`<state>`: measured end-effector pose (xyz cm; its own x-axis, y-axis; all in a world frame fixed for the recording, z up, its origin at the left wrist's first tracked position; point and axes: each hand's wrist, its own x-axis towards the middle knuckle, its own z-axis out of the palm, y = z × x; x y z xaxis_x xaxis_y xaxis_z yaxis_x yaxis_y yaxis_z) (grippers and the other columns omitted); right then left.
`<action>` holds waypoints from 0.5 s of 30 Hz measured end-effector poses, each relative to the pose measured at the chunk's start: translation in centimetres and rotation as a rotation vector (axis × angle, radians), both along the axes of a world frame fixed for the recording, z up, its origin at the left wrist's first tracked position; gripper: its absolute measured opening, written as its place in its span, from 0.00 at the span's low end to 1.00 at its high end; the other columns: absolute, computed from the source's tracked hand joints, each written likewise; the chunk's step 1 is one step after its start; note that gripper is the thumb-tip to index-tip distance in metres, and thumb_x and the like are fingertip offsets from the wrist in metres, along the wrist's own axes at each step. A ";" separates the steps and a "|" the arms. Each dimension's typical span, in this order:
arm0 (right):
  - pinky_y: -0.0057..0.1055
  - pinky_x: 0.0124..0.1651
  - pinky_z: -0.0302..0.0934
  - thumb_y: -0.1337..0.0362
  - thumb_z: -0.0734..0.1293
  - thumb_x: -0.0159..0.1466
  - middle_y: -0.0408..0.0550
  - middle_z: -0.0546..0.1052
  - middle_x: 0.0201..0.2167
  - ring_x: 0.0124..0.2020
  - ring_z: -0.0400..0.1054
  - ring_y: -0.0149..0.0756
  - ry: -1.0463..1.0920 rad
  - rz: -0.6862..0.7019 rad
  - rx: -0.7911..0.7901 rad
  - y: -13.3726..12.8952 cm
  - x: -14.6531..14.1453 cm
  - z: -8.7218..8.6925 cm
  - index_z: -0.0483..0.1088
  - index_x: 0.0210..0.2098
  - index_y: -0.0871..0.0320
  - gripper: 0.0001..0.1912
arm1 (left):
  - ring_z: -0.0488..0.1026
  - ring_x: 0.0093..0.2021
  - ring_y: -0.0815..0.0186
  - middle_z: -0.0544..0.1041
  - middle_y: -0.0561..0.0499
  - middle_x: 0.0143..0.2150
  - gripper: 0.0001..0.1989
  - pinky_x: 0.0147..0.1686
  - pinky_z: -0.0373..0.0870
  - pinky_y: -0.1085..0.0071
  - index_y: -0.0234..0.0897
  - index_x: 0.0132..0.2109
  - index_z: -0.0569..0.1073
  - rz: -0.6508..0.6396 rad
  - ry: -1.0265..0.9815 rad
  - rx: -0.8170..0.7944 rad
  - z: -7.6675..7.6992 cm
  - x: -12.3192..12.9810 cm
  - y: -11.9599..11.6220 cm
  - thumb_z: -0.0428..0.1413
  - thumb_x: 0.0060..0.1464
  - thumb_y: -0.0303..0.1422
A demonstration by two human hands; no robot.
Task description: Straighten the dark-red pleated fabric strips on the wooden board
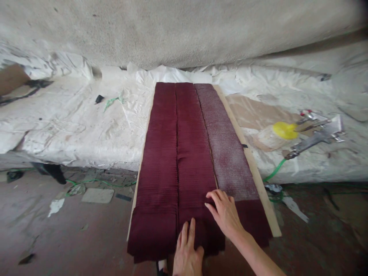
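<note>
Three long rows of overlapping maroon pieces (192, 168) lie side by side on a pale wooden board (254, 168). The right row (227, 149) has a whitish speckled coating except at its near end. My left hand (188, 247) rests on the near end of the middle row, fingers stretched out and holding nothing. Over the gap between the middle and right rows is my right hand (222, 211), its fingers curled with the thumb and index tips apart. Nothing shows between them.
A metal spray gun (319, 134) with a yellow part (284, 130) and a green hose (275, 171) lies on the plastic-covered surface (115, 149) at the right. Scraps (56, 207) litter the floor. A large pale sheet (172, 30) spans the back.
</note>
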<state>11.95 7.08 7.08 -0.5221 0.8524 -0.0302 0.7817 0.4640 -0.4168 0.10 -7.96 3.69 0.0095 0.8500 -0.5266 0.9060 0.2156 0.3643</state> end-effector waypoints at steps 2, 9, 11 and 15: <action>0.41 0.46 0.51 0.66 0.64 0.66 0.43 0.69 0.45 0.47 0.62 0.42 0.047 -0.035 0.014 -0.5 0.5 0.2 0.62 0.45 0.49 0.09 | 0.39 0.69 0.50 0.40 0.49 0.70 0.10 0.67 0.50 0.58 0.36 0.35 0.79 0.001 -0.002 -0.002 0.3 -0.1 0.0 0.52 0.53 0.25; 0.38 0.53 0.53 0.54 0.64 0.65 0.38 0.73 0.45 0.49 0.64 0.37 0.147 0.114 -0.486 -4.0 3.2 4.5 0.66 0.47 0.45 0.11 | 0.37 0.69 0.43 0.38 0.43 0.71 0.12 0.66 0.48 0.50 0.34 0.37 0.78 -0.015 -0.178 0.024 2.2 -1.3 0.1 0.51 0.46 0.25; 0.37 0.52 0.56 0.54 0.70 0.60 0.41 0.73 0.46 0.49 0.64 0.38 0.092 0.151 -0.607 -5.2 3.7 5.4 0.67 0.50 0.46 0.19 | 0.36 0.69 0.42 0.38 0.42 0.71 0.12 0.66 0.48 0.49 0.34 0.37 0.77 -0.004 -0.229 0.040 2.6 -1.7 0.0 0.52 0.45 0.27; 0.38 0.55 0.56 0.65 0.72 0.53 0.47 0.74 0.48 0.50 0.65 0.42 -0.002 0.093 -0.685 -7.8 4.1 4.6 0.66 0.55 0.53 0.30 | 0.34 0.70 0.46 0.39 0.42 0.72 0.16 0.66 0.47 0.50 0.37 0.40 0.78 0.027 -0.302 0.055 3.6 -2.4 -0.2 0.53 0.43 0.27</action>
